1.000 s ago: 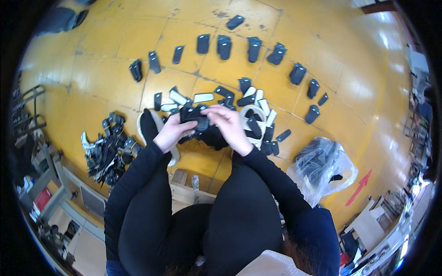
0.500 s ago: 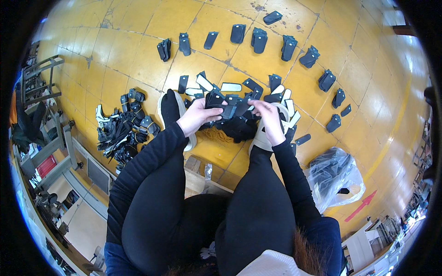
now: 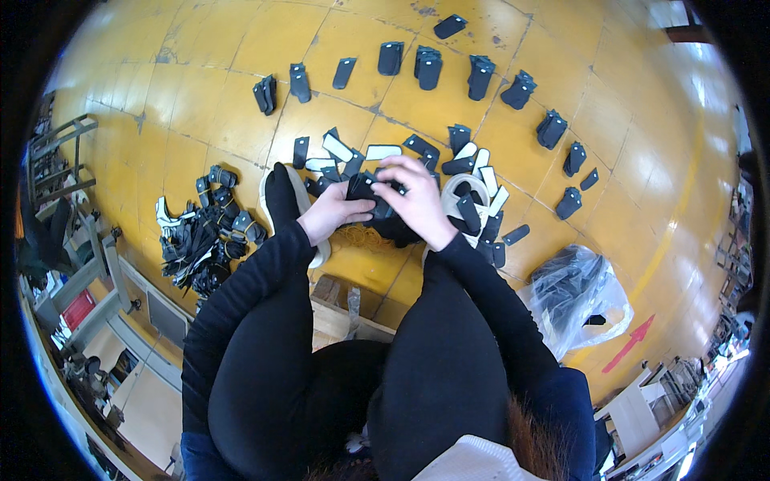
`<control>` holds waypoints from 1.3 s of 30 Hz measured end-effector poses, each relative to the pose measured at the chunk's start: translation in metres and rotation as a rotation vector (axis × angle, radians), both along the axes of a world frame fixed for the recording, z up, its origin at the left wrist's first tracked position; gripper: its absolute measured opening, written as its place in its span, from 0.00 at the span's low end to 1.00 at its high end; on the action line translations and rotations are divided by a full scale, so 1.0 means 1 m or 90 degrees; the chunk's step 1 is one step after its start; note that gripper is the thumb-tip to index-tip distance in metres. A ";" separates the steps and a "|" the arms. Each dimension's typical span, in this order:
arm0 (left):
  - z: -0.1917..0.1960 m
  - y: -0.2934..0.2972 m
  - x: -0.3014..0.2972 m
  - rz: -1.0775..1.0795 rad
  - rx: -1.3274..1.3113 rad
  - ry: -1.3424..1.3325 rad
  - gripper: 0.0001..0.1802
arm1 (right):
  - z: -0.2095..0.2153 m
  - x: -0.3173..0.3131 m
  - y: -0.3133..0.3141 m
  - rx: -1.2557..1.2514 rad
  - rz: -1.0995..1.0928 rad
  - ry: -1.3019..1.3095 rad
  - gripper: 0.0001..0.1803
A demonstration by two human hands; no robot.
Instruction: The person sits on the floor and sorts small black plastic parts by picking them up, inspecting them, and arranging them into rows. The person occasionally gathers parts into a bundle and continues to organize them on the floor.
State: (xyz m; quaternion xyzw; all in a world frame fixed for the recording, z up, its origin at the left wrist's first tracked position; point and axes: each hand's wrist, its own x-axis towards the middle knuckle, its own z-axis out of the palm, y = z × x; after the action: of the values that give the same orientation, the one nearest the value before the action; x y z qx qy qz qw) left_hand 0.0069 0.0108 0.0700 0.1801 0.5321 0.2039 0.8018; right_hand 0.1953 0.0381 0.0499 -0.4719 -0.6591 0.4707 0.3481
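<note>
Apparently your left hand (image 3: 327, 211) pinches black pads (image 3: 361, 186) for steadiness | right hand (image 3: 415, 195) over them, grip unclear | pad stacks (image 3: 391, 58) spaced, likely against mixing

Held pieces (image 3: 359, 188) black. Stacked pieces (image 3: 427, 70) black, small white marks. Floor (image 3: 200, 112) yellow, dark grid of tile lines, brownish stains near top. Loose pieces (image 3: 301, 152) black; white-faced pieces (image 3: 383, 151) white, dark-edged. Strap pile (image 3: 200, 260) mostly black, yellowish bands, white bits. Thin strands (image 3: 362, 238) orange-yellow. Plastic bag (image 3: 573, 297) clear, whitish, dark contents. Arrow (image 3: 630, 343) red. Trousers (image 3: 257, 393) solid black. Sleeves (image 3: 497, 289) black, navy higher up. Wooden box (image 3: 329, 321) pale tan.
</note>
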 end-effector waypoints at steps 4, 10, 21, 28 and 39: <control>-0.010 -0.014 0.005 -0.040 -0.081 0.037 0.13 | -0.019 -0.004 -0.013 -0.029 0.053 -0.067 0.07; -0.035 -0.030 -0.002 -0.008 -0.222 0.003 0.18 | -0.028 0.000 -0.029 -0.073 0.105 -0.077 0.07; -0.003 0.004 -0.013 0.167 -0.042 -0.178 0.27 | -0.058 0.040 0.130 -0.087 -0.114 -0.137 0.10; -0.006 0.004 -0.011 0.194 -0.016 -0.144 0.26 | -0.067 0.034 0.182 0.085 -0.132 -0.254 0.14; -0.004 0.001 -0.006 0.196 0.007 -0.104 0.18 | -0.018 -0.012 0.034 -0.241 0.109 0.044 0.12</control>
State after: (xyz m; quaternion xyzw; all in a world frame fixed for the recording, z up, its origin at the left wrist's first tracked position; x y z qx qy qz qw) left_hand 0.0013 0.0122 0.0660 0.0837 0.4852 0.3412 0.8008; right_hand 0.1832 0.0722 0.0318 -0.4550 -0.5842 0.6299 0.2344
